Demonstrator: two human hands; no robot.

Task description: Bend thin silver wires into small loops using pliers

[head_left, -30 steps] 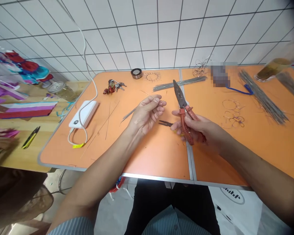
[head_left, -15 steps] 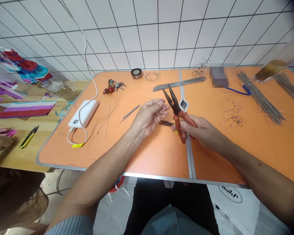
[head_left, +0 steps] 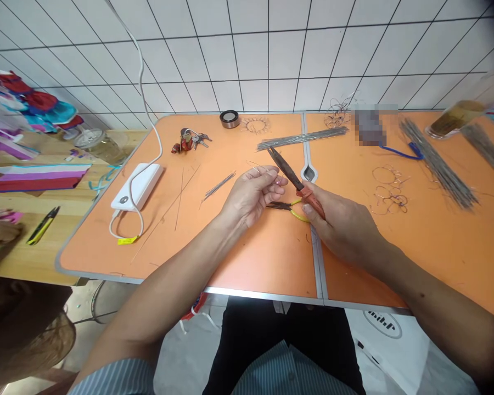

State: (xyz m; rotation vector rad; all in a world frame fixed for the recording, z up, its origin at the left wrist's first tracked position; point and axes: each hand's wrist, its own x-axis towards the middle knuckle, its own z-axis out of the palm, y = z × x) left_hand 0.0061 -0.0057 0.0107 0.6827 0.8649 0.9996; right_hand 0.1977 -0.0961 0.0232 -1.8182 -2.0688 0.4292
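Head view: wire [head_left: 253, 163], thin, pinched in the fingertips of the left hand [head_left: 251, 195]; red-handled pliers [head_left: 287, 169], gripped in the right hand [head_left: 340, 216] (jaws together), long axis slanting up-left, nose beside the left fingertips; contact with wire, cannot tell.

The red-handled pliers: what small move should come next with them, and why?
Perhaps guide the tip of the pliers onto the thin wire. The left hand is pinching that wire, and the right hand grips the pliers by their handles, with the tip close to the left hand. Whether the jaws are open is hard to tell.
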